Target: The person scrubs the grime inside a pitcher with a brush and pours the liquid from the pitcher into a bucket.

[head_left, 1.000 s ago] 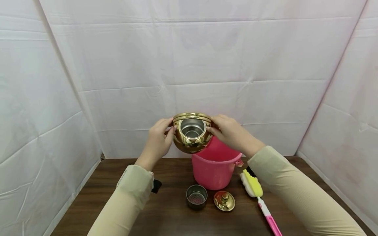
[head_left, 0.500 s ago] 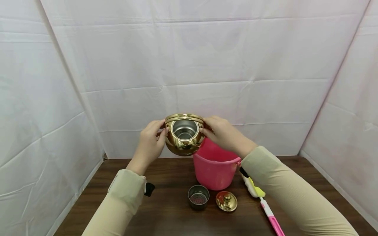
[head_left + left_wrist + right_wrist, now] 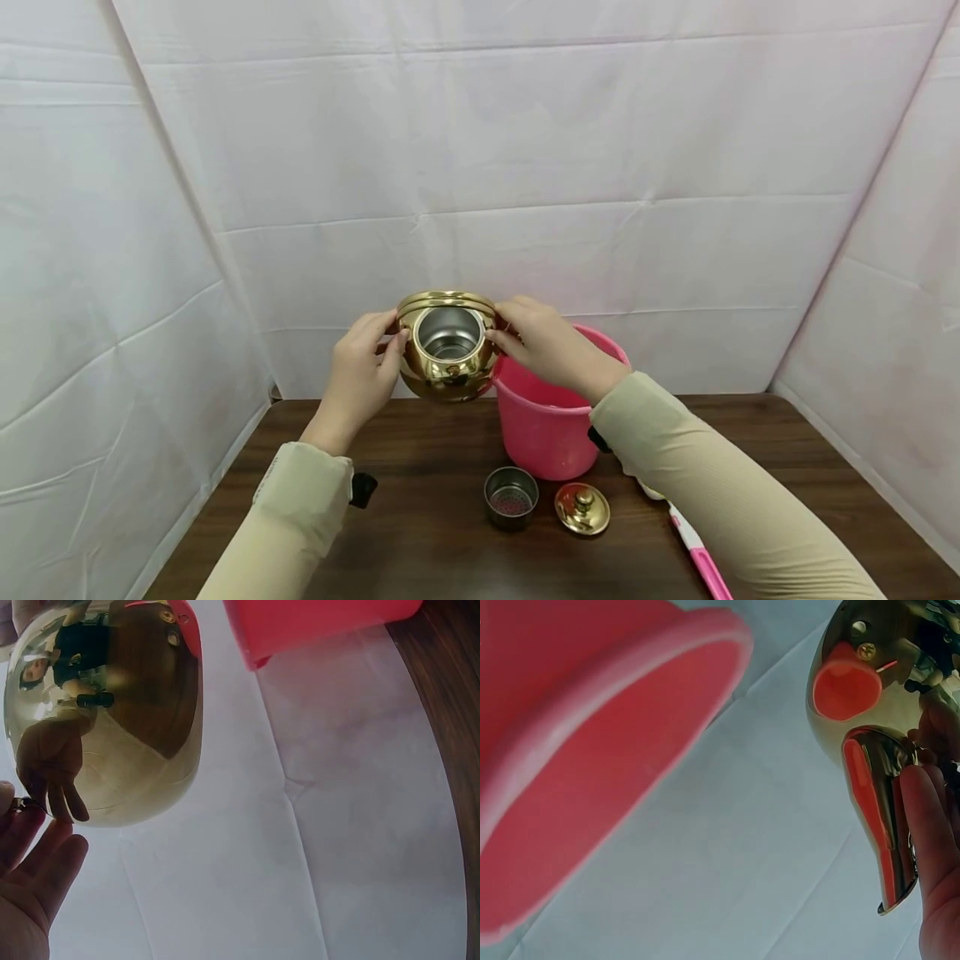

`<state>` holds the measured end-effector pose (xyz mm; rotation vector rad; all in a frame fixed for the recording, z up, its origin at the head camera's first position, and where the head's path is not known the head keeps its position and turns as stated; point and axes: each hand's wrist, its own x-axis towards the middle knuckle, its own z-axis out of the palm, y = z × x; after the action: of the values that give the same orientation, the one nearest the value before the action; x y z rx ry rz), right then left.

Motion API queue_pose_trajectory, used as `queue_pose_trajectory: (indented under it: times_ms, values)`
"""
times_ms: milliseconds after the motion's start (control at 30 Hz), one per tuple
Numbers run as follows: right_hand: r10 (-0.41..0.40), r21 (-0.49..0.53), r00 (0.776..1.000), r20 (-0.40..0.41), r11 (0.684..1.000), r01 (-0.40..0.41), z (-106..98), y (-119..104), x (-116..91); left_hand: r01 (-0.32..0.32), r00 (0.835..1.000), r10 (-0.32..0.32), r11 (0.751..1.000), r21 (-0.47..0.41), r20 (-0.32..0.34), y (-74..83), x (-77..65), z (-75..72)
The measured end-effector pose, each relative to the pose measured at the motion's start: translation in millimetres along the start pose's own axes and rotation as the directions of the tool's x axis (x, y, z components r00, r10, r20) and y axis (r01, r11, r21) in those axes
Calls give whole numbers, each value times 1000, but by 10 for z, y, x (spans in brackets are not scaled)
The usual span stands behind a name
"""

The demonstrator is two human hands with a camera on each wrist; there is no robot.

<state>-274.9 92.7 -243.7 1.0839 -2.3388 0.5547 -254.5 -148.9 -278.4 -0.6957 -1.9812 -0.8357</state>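
Observation:
A shiny gold teapot (image 3: 448,382) is held up in front of the white backdrop, tilted so its open steel-lined mouth faces me. My left hand (image 3: 360,367) pinches its left side near the handle's end, thumb in front and fingers behind. On the other side my right hand (image 3: 546,346) grips it close to the handle's other end. In the right wrist view the teapot's spout (image 3: 877,817) lies beside my right fingers. The gold lid (image 3: 582,510) and a perforated metal infuser cup (image 3: 512,500) rest on the table below.
A pink bucket (image 3: 547,437) stands on the dark wooden table (image 3: 427,550), right of and below the teapot. A brush with a pink and white handle (image 3: 697,546) lies at the right, its head mostly hidden by my right sleeve. White cloth (image 3: 480,150) encloses the table.
Both hands have carried the teapot left, from over the bucket's left side to mostly beside it. Its tilt stays much the same. The right sleeve now covers most of the brush head.

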Motion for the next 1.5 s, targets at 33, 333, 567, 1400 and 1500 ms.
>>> queue_pose_trajectory:
  times_ms: [33, 333, 567, 1400, 1500]
  values:
    - [0, 5, 1000, 5, 1000, 0, 17, -5, 6, 7, 1000, -7, 1000, -1, 0, -8, -12, -8]
    - [55, 41, 997, 53, 998, -57, 151, -58, 40, 57, 998, -57, 998, 10, 3, -84, -114, -52]
    - [77, 58, 994, 76, 995, -82, 224, -61, 28, 74, 997, -74, 997, 17, 3, -121, -186, -36]
    - [99, 70, 987, 129, 992, -109, 631, -89, -70, 182, 982, -184, 982, 48, 47, -306, -528, 26]
    - [97, 77, 985, 140, 991, -109, 679, -100, -83, 205, 976, -208, 977, 54, 58, -324, -582, 26]
